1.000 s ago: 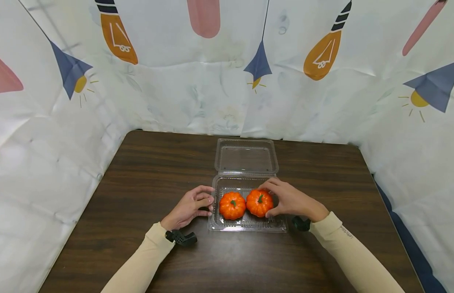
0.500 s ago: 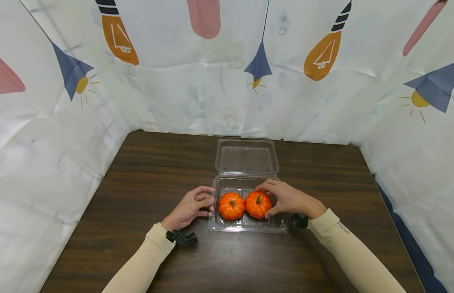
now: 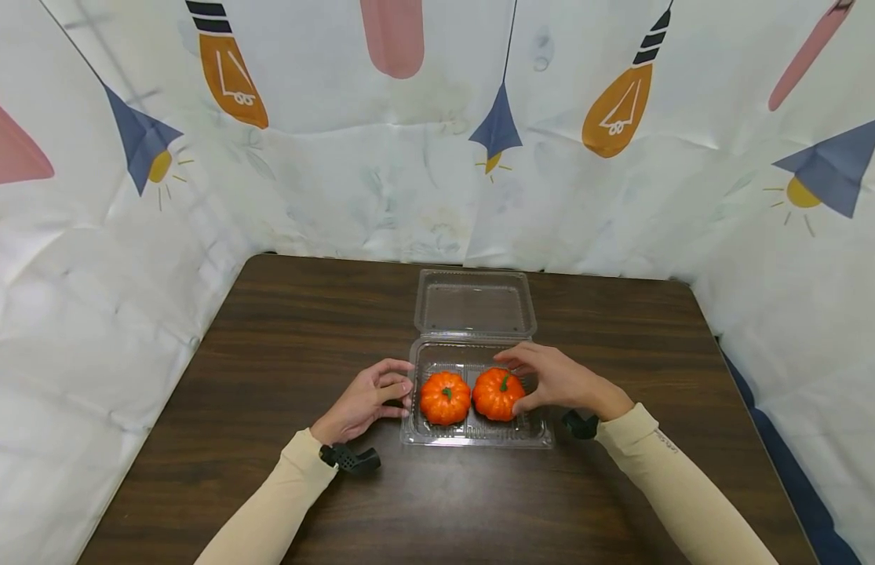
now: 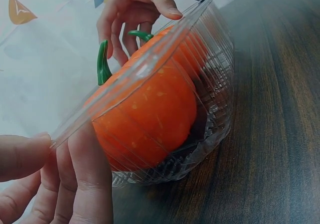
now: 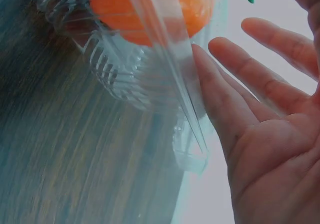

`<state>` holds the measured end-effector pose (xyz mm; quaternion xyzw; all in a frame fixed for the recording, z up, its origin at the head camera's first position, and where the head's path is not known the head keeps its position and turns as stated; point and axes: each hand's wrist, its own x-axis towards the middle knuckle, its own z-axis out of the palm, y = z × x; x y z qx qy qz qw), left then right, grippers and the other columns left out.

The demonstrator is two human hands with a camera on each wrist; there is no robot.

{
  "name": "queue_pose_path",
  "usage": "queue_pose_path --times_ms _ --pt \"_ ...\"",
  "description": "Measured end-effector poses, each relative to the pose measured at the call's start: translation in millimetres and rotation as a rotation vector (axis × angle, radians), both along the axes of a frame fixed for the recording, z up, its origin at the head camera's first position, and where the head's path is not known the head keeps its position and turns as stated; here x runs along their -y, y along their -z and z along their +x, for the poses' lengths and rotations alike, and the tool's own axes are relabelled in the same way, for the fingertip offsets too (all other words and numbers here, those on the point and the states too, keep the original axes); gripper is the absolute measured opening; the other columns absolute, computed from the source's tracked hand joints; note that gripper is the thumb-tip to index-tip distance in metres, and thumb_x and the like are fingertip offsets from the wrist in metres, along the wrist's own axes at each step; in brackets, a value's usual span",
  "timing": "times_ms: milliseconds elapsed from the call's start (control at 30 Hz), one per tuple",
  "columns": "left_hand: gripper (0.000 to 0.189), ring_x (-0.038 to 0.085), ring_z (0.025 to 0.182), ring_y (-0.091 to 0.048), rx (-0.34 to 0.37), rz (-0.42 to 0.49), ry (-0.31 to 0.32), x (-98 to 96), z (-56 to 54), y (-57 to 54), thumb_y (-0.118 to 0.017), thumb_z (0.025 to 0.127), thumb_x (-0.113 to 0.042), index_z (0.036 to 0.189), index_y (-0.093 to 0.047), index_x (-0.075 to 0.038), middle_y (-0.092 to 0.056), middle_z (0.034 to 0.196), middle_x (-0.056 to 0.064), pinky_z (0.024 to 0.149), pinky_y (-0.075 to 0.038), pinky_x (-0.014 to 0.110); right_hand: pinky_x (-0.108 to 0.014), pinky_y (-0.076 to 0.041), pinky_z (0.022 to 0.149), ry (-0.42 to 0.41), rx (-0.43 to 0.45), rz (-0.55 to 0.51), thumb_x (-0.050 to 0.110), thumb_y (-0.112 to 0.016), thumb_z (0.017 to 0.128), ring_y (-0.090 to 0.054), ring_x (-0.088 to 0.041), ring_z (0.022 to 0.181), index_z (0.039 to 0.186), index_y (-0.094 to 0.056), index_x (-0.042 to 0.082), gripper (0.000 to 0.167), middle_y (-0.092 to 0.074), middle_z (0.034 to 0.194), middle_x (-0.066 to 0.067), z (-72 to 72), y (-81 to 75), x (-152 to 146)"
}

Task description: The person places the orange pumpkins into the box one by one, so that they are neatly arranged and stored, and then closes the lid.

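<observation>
An unlidded clear plastic clamshell container [image 3: 479,441] holds two small orange pumpkins with green stems, side by side. My left hand [image 3: 370,399] pinches its left rim; in the left wrist view the thumb [image 4: 22,156] lies above the rim and the fingers below. The left pumpkin [image 3: 446,399] sits nearest that hand. Around the right side of the right pumpkin [image 3: 497,395] my right hand [image 3: 560,383] arches with parted fingers. The right wrist view has that hand [image 5: 270,114] spread at the container's rim, its fingertips apart from the pumpkin [image 5: 145,14].
The container's lid [image 3: 475,302] lies folded back toward the far edge of the dark wood table [image 3: 324,314]. White cloth [image 3: 338,188] printed with lamps and bulbs hangs behind and at both sides. Each wrist wears a black band [image 3: 351,459].
Both pumpkins have shifted slightly left in the container, and the right one's stem has tilted. My right fingers have loosened from the right pumpkin. My left hand has stayed at the rim.
</observation>
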<state>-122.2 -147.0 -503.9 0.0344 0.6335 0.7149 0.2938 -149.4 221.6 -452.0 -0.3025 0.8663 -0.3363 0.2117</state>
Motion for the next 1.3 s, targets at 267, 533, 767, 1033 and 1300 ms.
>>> queue_pose_path --times_ms 267,533,767,1033,1300 --pt "0.055 0.014 0.088 -0.066 -0.007 -0.004 -0.003 0.6 0.7 0.4 -0.066 0.102 -0.016 0.147 -0.040 0.001 -0.066 0.102 -0.002 0.082 -0.064 0.030 -0.051 -0.054 0.107 0.045 -0.001 -0.020 0.031 -0.091 0.080 -0.064 -0.034 0.128 0.148 -0.051 0.006 0.083 -0.056 0.149 -0.014 4.9 -2.8 -6.5" --pt "0.055 0.015 0.088 -0.065 -0.002 -0.007 -0.005 0.4 1.6 1.8 -0.066 0.102 -0.017 0.147 -0.041 0.000 -0.066 0.102 -0.002 0.082 -0.064 0.030 -0.050 -0.056 0.104 0.121 -0.035 -0.090 0.033 -0.091 0.079 -0.068 -0.031 0.123 0.147 -0.054 0.007 0.082 -0.063 0.141 -0.015 5.4 -1.4 -15.6" --pt "0.055 0.014 0.088 -0.065 -0.003 -0.004 -0.005 0.5 1.0 1.0 -0.066 0.102 -0.017 0.147 -0.041 0.000 -0.066 0.101 -0.003 0.081 -0.064 0.030 -0.047 -0.055 0.105 0.205 -0.088 -0.135 0.038 -0.090 0.080 -0.069 -0.025 0.120 0.144 -0.057 0.010 0.077 -0.068 0.135 -0.011 2.0 -6.9 -24.4" --pt "0.054 0.013 0.087 -0.065 -0.005 0.012 -0.003 0.9 1.8 0.4 -0.065 0.103 -0.015 0.148 -0.040 0.000 -0.066 0.100 -0.003 0.081 -0.064 0.030 -0.039 -0.059 0.100 0.273 -0.167 -0.200 0.030 -0.076 0.095 -0.071 -0.020 0.112 0.141 -0.060 0.018 0.050 -0.072 0.128 -0.010 -4.4 -6.8 -31.1" --pt "0.053 0.013 0.085 -0.066 -0.001 0.015 -0.003 -0.1 2.4 1.0 -0.064 0.103 -0.014 0.148 -0.040 0.001 -0.066 0.098 -0.003 0.079 -0.064 0.029 -0.018 -0.056 0.092 0.445 -0.151 -0.224 0.036 -0.066 0.102 -0.070 -0.008 0.106 0.137 -0.063 0.017 0.040 -0.072 0.125 -0.005 -12.5 -0.3 -36.4"
